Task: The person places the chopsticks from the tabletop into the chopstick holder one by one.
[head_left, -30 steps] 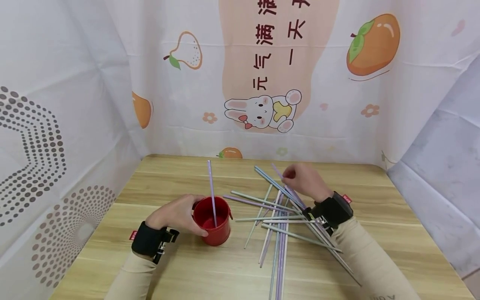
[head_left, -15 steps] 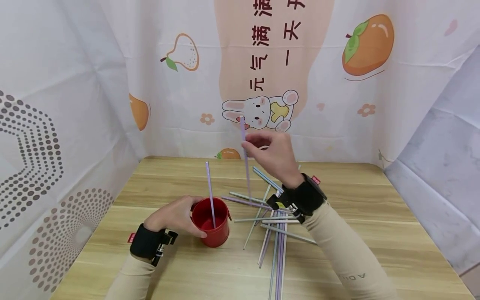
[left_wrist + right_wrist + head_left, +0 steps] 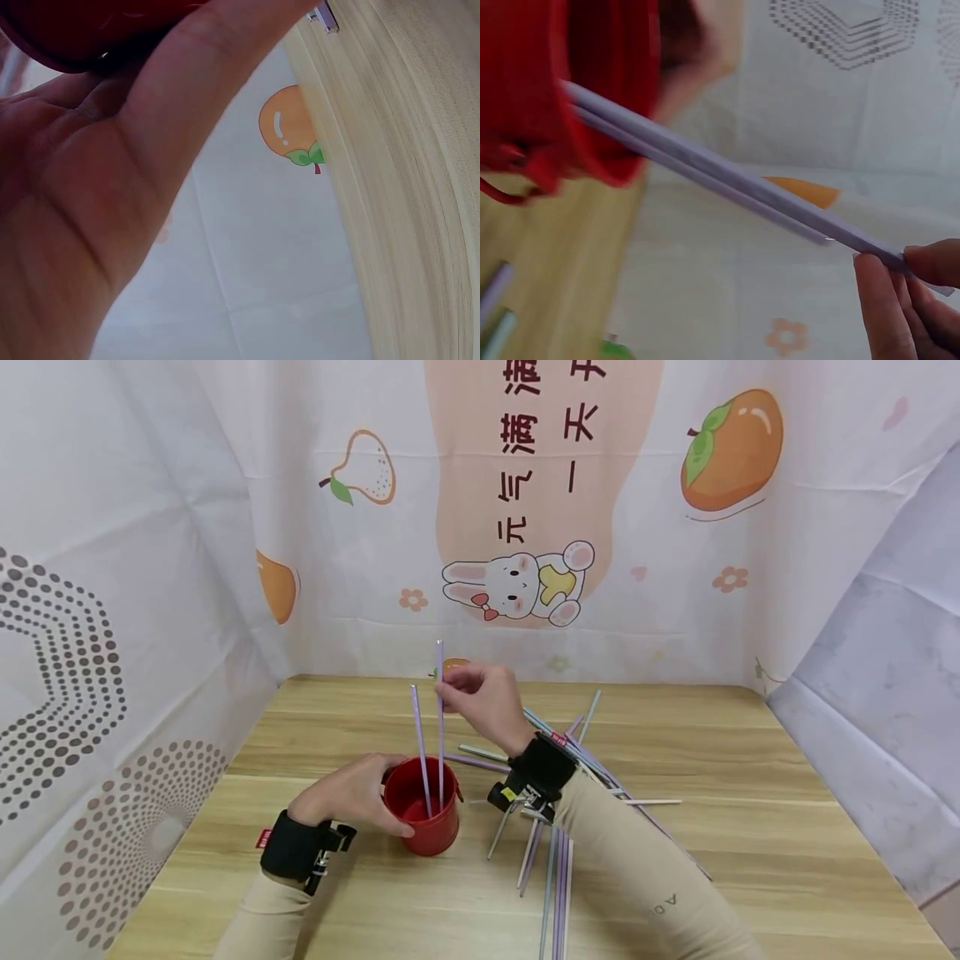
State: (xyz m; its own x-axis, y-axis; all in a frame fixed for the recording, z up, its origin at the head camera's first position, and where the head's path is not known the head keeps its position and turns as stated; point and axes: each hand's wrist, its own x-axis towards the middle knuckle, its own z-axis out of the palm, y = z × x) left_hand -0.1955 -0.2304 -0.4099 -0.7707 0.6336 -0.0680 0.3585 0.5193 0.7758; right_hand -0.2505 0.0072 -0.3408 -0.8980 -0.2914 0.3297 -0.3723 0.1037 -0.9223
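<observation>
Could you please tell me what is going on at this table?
A person is handling sticks and a red bucket. The left hand grips the bucket, which is upright on the wooden table. The right hand pinches a purple stick near its upper end, with the lower end inside the bucket. A second purple stick stands in there too. More loose sticks lie crossed to the right, partly hidden by the right sleeve.
</observation>
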